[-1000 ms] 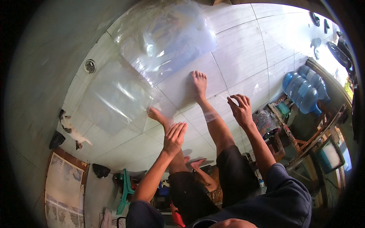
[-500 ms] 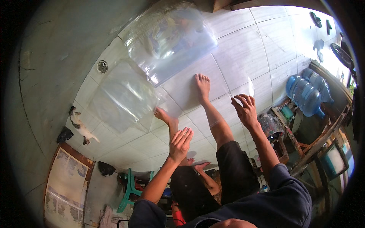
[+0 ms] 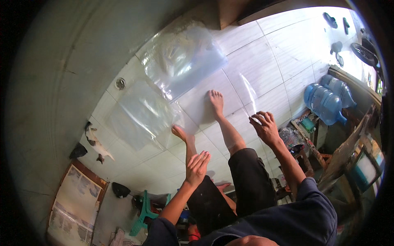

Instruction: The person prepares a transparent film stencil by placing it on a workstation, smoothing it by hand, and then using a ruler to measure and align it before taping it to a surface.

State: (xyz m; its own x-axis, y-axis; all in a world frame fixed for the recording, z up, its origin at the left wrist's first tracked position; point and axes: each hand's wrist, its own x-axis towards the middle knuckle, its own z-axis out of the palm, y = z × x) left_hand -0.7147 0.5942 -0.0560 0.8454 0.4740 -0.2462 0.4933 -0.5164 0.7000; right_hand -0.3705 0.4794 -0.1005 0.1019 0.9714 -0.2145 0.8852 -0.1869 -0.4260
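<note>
My right hand (image 3: 264, 126) pinches a clear plastic sheet (image 3: 249, 91) between thumb and fingertips; glare shows along it, but most of its outline is too transparent to follow. Palm-down over my left shin, my left hand (image 3: 198, 166) has its fingers stretched out and close together, the thumb hidden; whether it touches the sheet is unclear. On the tiled floor ahead lies a thick stack of clear plastic sheets (image 3: 186, 61). Nearer and to the left is a flatter spread of clear plastic sheets (image 3: 143, 112), beside my left foot (image 3: 179, 132).
A cat (image 3: 96, 141) lies on the floor by the left wall, near a round drain (image 3: 120, 83). Blue water jugs (image 3: 324, 102) lie at the right beside wooden frames (image 3: 312, 143). A green plastic stool (image 3: 144, 213) stands lower left. Another person's foot shows behind my legs.
The view has shifted slightly. The glare on the sheet in my right hand now stretches farther up and left; both hands keep nearly the same pose.
</note>
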